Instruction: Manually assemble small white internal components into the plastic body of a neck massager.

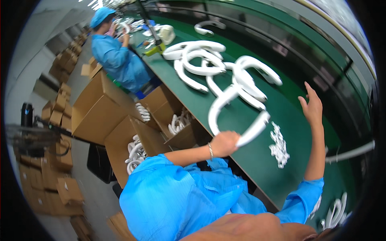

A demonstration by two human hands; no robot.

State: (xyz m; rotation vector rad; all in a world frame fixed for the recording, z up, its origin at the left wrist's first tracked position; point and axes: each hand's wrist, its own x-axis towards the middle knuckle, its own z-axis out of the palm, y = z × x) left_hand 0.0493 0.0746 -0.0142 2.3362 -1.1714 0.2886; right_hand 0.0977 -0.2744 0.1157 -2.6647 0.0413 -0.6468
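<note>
White, smooth and curved, a U-shaped piece [254, 129] is at the near edge of a flat green tabletop [257, 168]; whether it touches the surface I cannot tell. The left hand [225, 143], a gold-coloured bracelet [210, 151] at its wrist, has its fingers clenched around the piece. The right hand [313, 106] is raised, thumb apart, fingers extended, grasping nothing. Between them lies a heap of small white parts [278, 146]; farther along sits a pile of white curved pieces [243, 80].

The left hand [225, 143] is clenched, the right hand [313, 105] outstretched, unclenched.
</note>
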